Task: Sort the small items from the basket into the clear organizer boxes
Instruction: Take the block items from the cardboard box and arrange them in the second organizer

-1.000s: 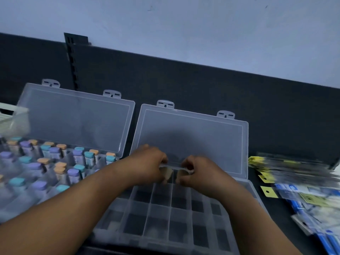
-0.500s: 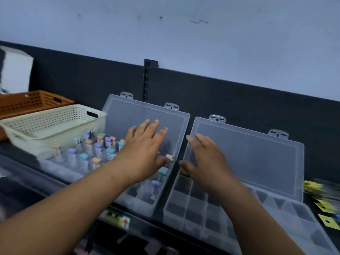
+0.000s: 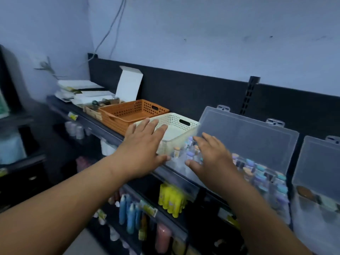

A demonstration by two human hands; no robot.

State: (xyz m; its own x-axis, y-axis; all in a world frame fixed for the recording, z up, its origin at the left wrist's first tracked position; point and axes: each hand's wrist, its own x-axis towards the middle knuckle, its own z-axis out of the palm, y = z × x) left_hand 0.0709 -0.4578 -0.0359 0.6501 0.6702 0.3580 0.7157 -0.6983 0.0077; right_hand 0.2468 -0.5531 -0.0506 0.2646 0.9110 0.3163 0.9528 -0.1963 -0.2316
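Shifted left from the rightmost clear organizer box [image 3: 316,162] to the white perforated basket [image 3: 174,115], left hand [image 3: 143,144] and right hand [image 3: 211,155] spread, empty; next pickup likely.

Head view, downward over shelf [image 3: 117,137]

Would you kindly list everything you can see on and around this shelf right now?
white basket: one, cream-white, on the shelf beside the boxes
orange basket: one, orange, beyond the white basket
organizer boxes: two, clear, lids up, right part of shelf
small capped items: many, pastel caps, in the box next to the white basket
carton: one, white, flap up, far end of shelf
bottles: several, yellow and blue, below the shelf
left hand: fingers spread, over the white basket's near corner
right hand: fingers spread, over that box
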